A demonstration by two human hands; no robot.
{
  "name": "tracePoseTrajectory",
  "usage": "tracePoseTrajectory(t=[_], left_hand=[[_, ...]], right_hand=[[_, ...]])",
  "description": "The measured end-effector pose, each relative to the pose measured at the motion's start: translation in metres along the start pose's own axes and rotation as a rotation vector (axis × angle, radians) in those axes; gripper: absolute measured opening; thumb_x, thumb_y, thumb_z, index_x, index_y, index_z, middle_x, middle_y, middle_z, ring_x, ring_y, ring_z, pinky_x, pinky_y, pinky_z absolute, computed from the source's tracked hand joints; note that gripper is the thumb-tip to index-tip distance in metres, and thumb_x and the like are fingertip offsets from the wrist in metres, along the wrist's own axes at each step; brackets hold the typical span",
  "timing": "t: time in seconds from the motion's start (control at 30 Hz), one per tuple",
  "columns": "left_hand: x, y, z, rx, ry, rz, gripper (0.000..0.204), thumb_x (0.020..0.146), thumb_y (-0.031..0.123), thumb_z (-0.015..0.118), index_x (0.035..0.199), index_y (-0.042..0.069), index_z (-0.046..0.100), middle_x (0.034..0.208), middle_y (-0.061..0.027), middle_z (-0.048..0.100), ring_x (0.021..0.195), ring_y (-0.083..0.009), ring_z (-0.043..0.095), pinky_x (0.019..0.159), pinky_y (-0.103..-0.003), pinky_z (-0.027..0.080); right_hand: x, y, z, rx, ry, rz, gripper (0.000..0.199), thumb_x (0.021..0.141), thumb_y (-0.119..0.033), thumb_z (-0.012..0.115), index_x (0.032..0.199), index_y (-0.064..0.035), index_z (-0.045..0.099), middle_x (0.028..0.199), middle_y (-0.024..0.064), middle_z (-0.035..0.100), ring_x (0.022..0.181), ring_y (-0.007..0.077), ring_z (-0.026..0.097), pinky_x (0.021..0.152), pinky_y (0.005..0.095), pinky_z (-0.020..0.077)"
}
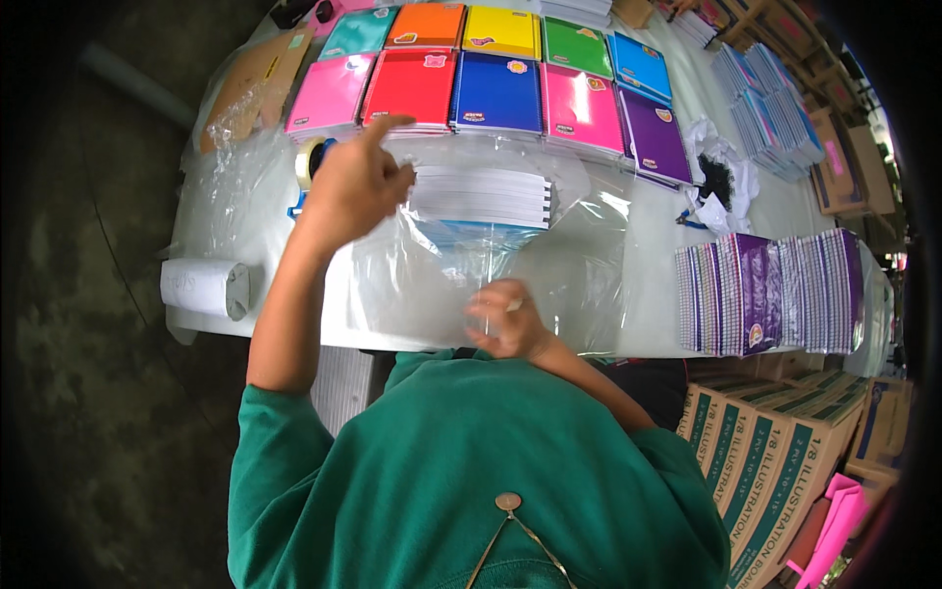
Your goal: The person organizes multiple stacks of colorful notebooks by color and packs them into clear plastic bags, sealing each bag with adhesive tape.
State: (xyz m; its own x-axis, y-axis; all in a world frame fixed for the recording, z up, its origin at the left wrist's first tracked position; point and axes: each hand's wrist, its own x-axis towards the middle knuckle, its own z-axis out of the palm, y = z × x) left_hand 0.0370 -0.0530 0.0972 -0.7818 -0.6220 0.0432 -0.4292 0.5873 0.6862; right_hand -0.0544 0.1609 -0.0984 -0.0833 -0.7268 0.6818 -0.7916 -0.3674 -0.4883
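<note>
At the near edge of the white table (245, 236), the right hand (505, 322) is curled, its fingers pinched on the mouth of a clear plastic bag (579, 265) that lies flat across the table's middle. Farther in, the left hand (355, 182) is raised above the bag, loosely closed with one finger extended; whether it grips the plastic cannot be told. Just beside it, inside the bag, lies a stack of notebooks (481, 194), page edges facing the person. A tape roll (310, 160) sits behind the left hand, a paper roll (204, 288) at the near left corner. Upright purple notebooks (770, 293) stand at the right edge. Coloured notebook piles (496, 88) line the far edge.
</note>
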Motion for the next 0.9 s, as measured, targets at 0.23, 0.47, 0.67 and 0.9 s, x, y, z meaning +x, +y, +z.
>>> tracePoseTrajectory(t=[0.23,0.47,0.67,0.9], left_hand=[[-0.001,-0.058,-0.006,-0.83,0.618,0.118,0.039,0.089,0.013,0.051,0.124,-0.004,0.045,0.078,-0.0123,0.062,0.062,-0.01,0.056,0.057,-0.022,0.044],[-0.032,-0.067,0.114,-0.484,0.374,0.041,0.044,0.093,0.02,0.051,0.13,-0.003,0.043,0.128,-0.0232,0.049,0.12,-0.0348,0.047,0.099,-0.037,0.036],[-0.044,-0.037,0.129,0.262,0.578,0.284,0.028,0.085,0.014,0.06,0.113,0.011,0.063,0.124,-0.0091,0.056,0.123,-0.0294,0.041,0.103,-0.045,0.025],[-0.04,-0.016,0.128,0.319,0.316,0.373,0.04,0.089,0.025,0.054,0.124,0.005,0.053,0.129,-0.0101,0.052,0.124,-0.0294,0.043,0.108,-0.048,0.016]], right_hand=[[0.058,-0.013,-0.002,-0.274,-0.045,0.048,0.043,0.081,-0.024,0.059,0.118,-0.0041,0.057,0.128,0.0096,0.052,0.125,0.0277,0.04,0.101,0.0426,0.032],[0.125,0.009,-0.028,-0.47,-0.169,0.241,0.048,0.084,-0.024,0.05,0.124,0.003,0.048,0.13,0.0202,0.048,0.124,0.0338,0.041,0.105,0.047,0.026],[0.141,0.031,-0.025,-0.377,0.072,0.225,0.045,0.083,-0.015,0.051,0.122,0.0061,0.047,0.129,0.0225,0.046,0.123,0.0342,0.041,0.103,0.0481,0.0286],[0.072,0.01,-0.032,-0.323,0.509,0.551,0.045,0.081,-0.011,0.054,0.124,0.0027,0.046,0.129,0.016,0.046,0.127,0.0291,0.033,0.102,0.0473,0.0201]])
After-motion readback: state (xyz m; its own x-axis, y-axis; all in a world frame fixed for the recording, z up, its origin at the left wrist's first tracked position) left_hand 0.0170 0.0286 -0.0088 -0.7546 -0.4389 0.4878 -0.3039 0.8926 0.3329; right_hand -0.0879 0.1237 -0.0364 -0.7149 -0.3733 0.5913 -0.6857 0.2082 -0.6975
